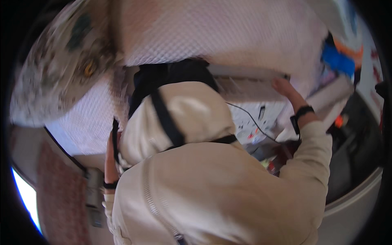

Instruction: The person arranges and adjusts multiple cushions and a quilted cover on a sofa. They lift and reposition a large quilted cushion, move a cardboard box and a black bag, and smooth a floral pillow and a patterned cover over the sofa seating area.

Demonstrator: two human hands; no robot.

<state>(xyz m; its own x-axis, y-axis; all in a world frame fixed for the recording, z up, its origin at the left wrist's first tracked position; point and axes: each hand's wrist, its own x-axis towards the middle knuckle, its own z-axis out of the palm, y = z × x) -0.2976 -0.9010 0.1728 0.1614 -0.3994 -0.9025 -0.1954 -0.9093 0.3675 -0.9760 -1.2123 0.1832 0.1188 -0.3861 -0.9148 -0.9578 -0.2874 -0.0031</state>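
Note:
My right hand (280, 86) is at the right end of a pale board (251, 80) along the edge of a quilted bedspread (214, 33). Blur hides whether its fingers grip the board or only touch it. A black band circles the right wrist. On the other side, my left forearm (111, 165) hangs beside my body, next to a dangling black strap (115, 137). My beige jacket (177, 113) hides most of the left hand, so its fingers cannot be made out.
A patterned pillow or blanket (73, 61) lies at upper left. Below the board, a thin black cable (249, 114) crosses a white printed surface (260, 113). At right are a blue item (338, 59), a pale box-like edge (332, 93) and dark clutter. A reddish rug (62, 190) covers floor at left.

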